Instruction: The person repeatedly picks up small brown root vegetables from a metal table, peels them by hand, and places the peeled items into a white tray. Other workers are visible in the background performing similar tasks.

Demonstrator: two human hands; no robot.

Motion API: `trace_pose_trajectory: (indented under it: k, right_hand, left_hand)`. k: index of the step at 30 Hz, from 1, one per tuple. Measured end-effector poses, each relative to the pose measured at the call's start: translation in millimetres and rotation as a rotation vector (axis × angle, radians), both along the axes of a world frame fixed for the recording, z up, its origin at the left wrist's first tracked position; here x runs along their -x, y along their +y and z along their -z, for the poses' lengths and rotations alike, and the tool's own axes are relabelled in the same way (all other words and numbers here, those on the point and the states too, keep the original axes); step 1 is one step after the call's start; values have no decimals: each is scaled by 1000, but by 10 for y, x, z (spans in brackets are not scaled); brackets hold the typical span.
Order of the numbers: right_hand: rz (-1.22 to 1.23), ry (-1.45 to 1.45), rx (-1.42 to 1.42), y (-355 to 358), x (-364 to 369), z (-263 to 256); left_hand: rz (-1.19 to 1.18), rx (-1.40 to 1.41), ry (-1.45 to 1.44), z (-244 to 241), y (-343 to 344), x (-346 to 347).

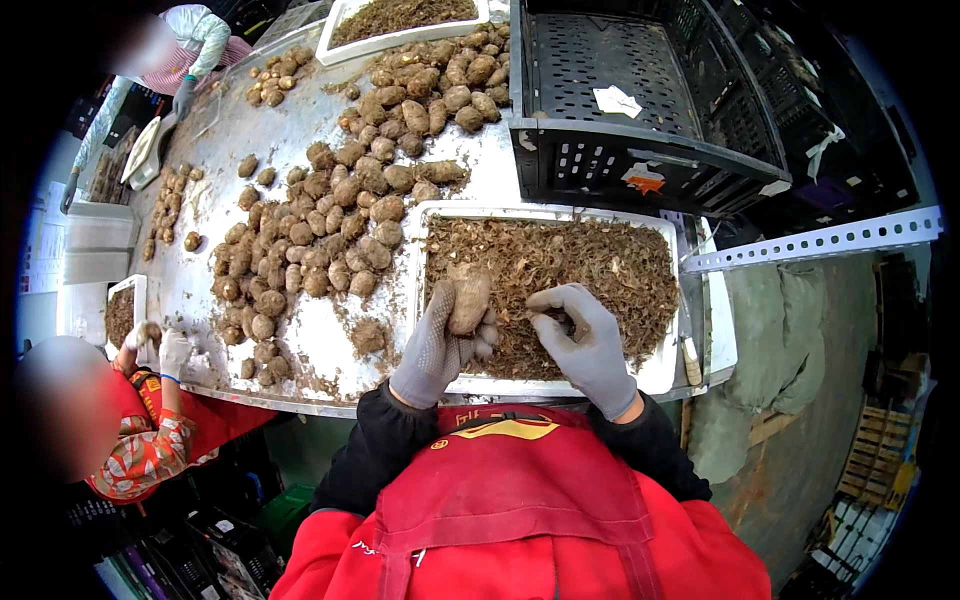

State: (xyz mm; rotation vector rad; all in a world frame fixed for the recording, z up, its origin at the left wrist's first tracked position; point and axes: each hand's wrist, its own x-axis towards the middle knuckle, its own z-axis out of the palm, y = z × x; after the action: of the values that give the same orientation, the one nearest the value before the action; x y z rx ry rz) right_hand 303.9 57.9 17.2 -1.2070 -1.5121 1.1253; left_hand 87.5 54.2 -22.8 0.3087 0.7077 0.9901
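My left hand [442, 341], in a grey dotted glove, is closed around a peeled-looking brown taro corm [469, 298] above a white foam tray [540, 388]. My right hand [585, 337], in a grey glove, is just right of the corm, with its thumb and forefinger curled close together; whether something small is between them cannot be told. Brown fibrous husk scraps [615, 262] fill the tray under both hands. Left of the tray lies a large heap of hairy taro corms [330, 225] on the metal table [337, 322].
A black plastic crate [645, 161] stands behind the tray, beside a perforated metal bar [817, 247]. A knife handle [691, 362] lies at the tray's right. Another husk-filled foam tray [326, 46] is at the back. Two co-workers, one with gloved hands [174, 352], stand at the left.
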Motion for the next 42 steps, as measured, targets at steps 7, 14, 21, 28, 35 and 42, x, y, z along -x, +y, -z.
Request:
trace_pose_trajectory:
  k: [7,14,21,28,35,42]
  right_hand:
    - [-88,-125,-127,82,209,-105]
    - [-113,-110,-30,115,237,-73]
    - [-104,-32,109,104,302,-2]
    - [-122,33,204,85,413,122]
    - [-148,261,377,120,435,191]
    - [-94,242,486,176,421,257]
  left_hand:
    - [-163,176,-403,-56,75,-147]
    - [-174,146,-433,47,-19,-78]
    - [-195,75,59,-190,6,-148]
    - [-317,-103,571,-99,-2,-162]
    - [-353,-339,899,-139,-1,-197]
    - [-299,-65,562,-23,45,-116]
